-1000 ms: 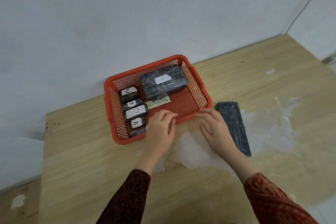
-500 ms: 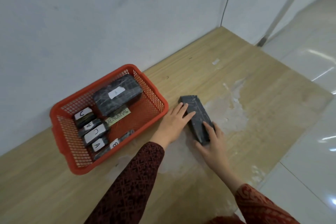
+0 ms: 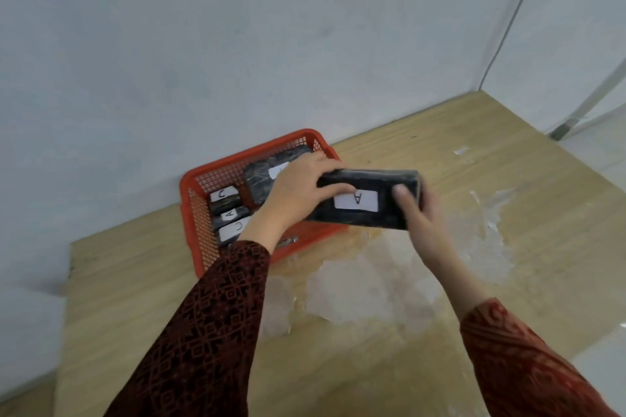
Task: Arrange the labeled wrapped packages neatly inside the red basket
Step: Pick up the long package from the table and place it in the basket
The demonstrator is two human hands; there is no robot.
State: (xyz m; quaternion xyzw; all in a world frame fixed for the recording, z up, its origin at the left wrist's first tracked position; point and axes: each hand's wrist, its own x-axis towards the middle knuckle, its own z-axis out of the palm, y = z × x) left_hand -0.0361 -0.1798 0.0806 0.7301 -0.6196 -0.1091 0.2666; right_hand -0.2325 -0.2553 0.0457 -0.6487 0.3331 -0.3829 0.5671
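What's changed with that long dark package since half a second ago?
Both hands took it up off the table: the left hand and right hand now hold the long package by its ends above the red basket, turned so its A label shows. The packages already in the basket stayed put.

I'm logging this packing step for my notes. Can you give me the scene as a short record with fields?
held item: long black wrapped package with a white label "A", raised over the basket's near right corner
left hand: grips its left end
right hand: grips its right end
container: red mesh plastic basket, holding several labeled packages
surface: light wooden table
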